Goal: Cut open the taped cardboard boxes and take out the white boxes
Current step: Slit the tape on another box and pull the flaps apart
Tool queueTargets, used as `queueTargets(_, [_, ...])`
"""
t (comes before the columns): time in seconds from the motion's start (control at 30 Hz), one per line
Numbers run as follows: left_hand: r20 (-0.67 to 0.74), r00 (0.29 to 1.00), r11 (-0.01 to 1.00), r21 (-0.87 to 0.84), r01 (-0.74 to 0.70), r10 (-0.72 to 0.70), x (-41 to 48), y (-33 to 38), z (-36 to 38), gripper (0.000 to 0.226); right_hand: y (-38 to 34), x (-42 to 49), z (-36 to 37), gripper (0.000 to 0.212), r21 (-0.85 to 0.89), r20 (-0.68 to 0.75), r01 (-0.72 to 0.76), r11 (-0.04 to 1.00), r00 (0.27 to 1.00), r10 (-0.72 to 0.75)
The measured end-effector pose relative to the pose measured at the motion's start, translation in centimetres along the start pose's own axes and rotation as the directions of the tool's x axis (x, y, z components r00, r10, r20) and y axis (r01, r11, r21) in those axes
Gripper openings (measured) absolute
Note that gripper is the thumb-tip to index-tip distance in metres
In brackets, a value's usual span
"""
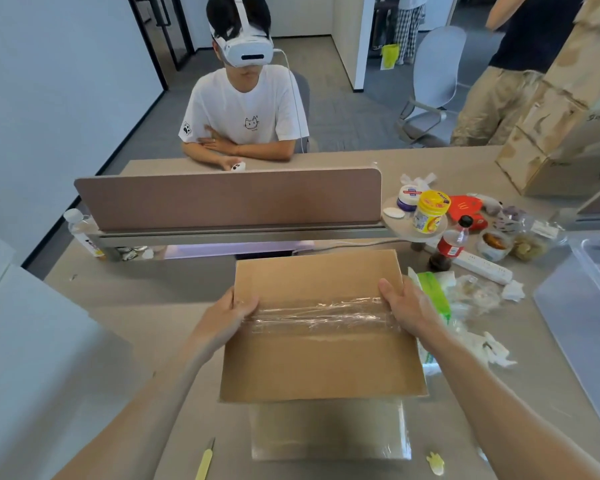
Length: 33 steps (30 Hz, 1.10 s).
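Observation:
A brown cardboard box (321, 358) with a strip of clear tape across its top is held above the table in front of me. My left hand (227, 315) grips its left edge, thumb on top by the tape. My right hand (404, 306) grips the right edge the same way. Below it, near the front edge, lies a second taped cardboard box (329, 431), partly hidden by the held one. A yellow-handled cutter (205, 460) lies on the table at the lower left. No white box is visible.
A desk divider (227, 199) crosses the table behind the box, and a person in a headset sits beyond it. Bottles, jars, a power strip (482, 266), tissues and a green packet (433, 292) clutter the right. A clear plastic bin (582, 306) stands far right, stacked cardboard boxes (561, 116) behind.

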<state>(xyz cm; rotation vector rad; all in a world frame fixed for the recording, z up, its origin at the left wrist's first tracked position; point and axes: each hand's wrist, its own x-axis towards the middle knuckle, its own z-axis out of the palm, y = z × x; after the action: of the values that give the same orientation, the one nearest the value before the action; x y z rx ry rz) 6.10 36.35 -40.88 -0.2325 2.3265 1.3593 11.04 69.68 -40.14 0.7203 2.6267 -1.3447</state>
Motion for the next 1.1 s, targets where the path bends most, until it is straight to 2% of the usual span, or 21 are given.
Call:
queueTargets(0.13, [-0.09, 0.995, 0.999, 0.037, -0.028, 0.032, 0.0, -1.7, 0.4, 0.06, 0.4, -1.1, 1.1, 0.039, 0.009, -0.046, 0.092, 0.996, 0.995, -0.091])
queueTargets(0.23, [-0.134, 0.989, 0.997, 0.053, -0.062, 0.068, -0.1, -2.9, 0.0, 0.066, 0.8, -1.3, 2.1, 0.036, 0.009, -0.054, 0.152, 0.988, 0.987, -0.151])
queueTargets(0.3, [-0.136, 0.988, 0.996, 0.07, -0.059, 0.068, -0.2, -3.8, -0.3, 0.067, 1.3, -1.5, 3.1, 0.038, 0.016, -0.024, 0.135, 0.991, 0.991, -0.134])
queueTargets(0.47, [-0.099, 0.994, 0.994, 0.103, -0.046, 0.056, -0.3, -4.7, 0.5, 0.052, 3.3, -2.2, 4.5, 0.044, 0.016, 0.001, 0.053, 0.998, 0.999, -0.053])
queueTargets(0.63, [-0.045, 0.999, 0.992, 0.123, -0.004, 0.009, 0.3, -6.8, 1.5, 0.058, 4.6, -2.5, 5.4, 0.042, -0.02, 0.032, -0.001, 1.0, 0.999, 0.002])
queueTargets(0.7, [-0.045, 0.999, 0.993, 0.115, 0.012, -0.007, 0.5, -7.2, 1.9, 0.06, 4.8, -2.4, 5.9, 0.047, -0.066, 0.046, -0.009, 0.998, 0.999, 0.012])
queueTargets(0.83, [-0.026, 0.999, 0.995, 0.097, 0.028, -0.025, 0.7, -7.5, 2.3, 0.041, 4.9, -1.7, 6.8, 0.055, -0.17, 0.034, -0.07, 0.983, 0.996, 0.077])
queueTargets(0.9, [-0.007, 1.0, 0.995, 0.1, 0.019, -0.018, 1.0, -7.8, 2.5, 0.049, 4.6, -1.4, 7.2, 0.055, -0.204, 0.035, -0.078, 0.976, 0.996, 0.087])
queueTargets(0.97, [-0.012, 1.0, 0.994, 0.108, 0.017, -0.016, 1.0, -7.9, 2.6, 0.044, 4.4, -1.3, 7.7, 0.054, -0.258, 0.016, -0.024, 0.966, 0.999, 0.029])
queueTargets(1.03, [-0.009, 1.0, 0.995, 0.096, 0.023, -0.022, 0.9, -8.2, 2.4, 0.042, 4.2, -1.3, 8.3, 0.063, -0.403, -0.024, 0.055, 0.914, 0.997, -0.071])
queueTargets(1.1, [-0.009, 0.999, 0.997, 0.067, 0.035, -0.034, 0.8, -9.2, 2.0, 0.065, 3.3, -1.4, 9.2, 0.067, -0.529, -0.005, 0.161, 0.833, 0.981, -0.192])
